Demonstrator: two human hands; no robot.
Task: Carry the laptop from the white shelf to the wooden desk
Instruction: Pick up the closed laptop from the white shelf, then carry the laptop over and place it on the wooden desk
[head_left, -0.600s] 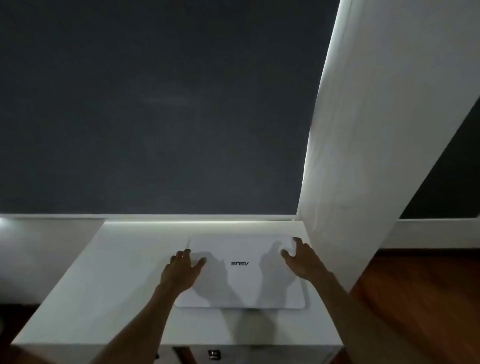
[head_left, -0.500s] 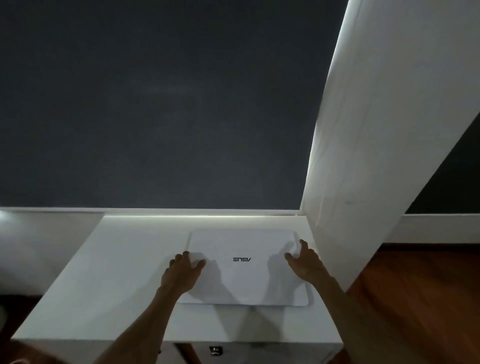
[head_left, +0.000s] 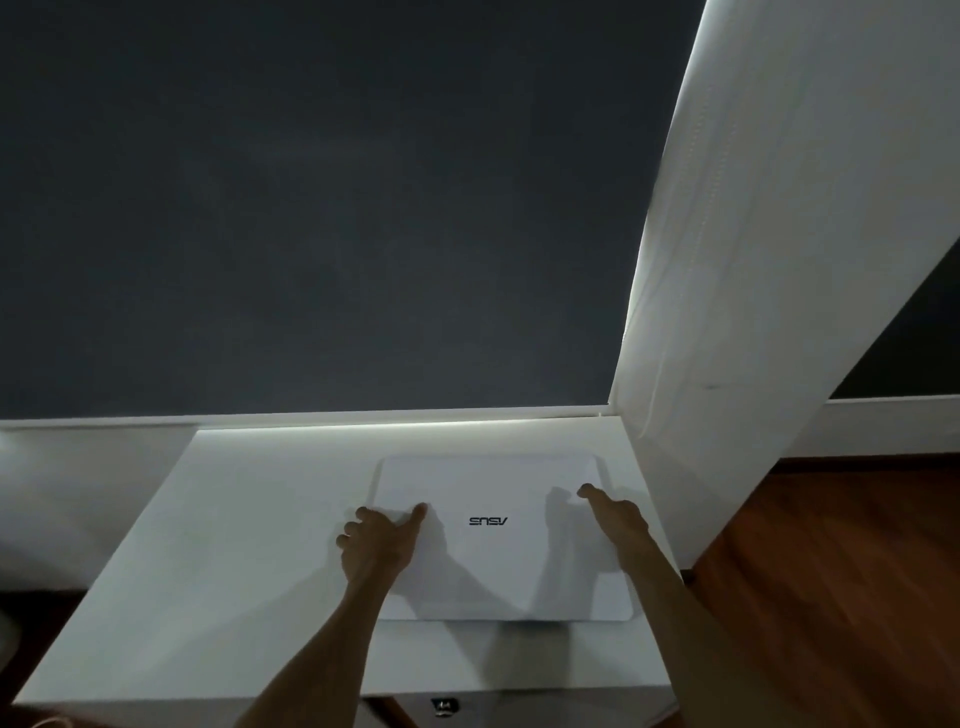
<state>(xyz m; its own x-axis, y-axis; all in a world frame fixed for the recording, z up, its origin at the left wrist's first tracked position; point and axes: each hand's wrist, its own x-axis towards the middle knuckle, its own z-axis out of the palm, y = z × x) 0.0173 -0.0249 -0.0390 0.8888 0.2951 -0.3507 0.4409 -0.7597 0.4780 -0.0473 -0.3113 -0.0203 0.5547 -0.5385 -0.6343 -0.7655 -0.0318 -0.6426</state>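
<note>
A closed white laptop (head_left: 493, 483) with a dark logo lies flat on the white shelf top (head_left: 234, 571), toward its right side. My left hand (head_left: 379, 540) clasps the laptop's left edge, thumb on the lid and fingers curled around the side. My right hand (head_left: 618, 525) holds the right edge with the thumb on the lid; its fingers are hidden past the edge. The wooden desk is not in view.
A tall white panel (head_left: 753, 260) rises right beside the laptop's right edge. A dark grey wall (head_left: 311, 208) stands behind the shelf. Wooden floor (head_left: 831, 597) shows at the lower right. A small dark fitting (head_left: 444, 705) sits under the shelf's front edge.
Both hands slid outward from the top of the lid to its left and right edges and closed on them. The view has moved a little closer.
</note>
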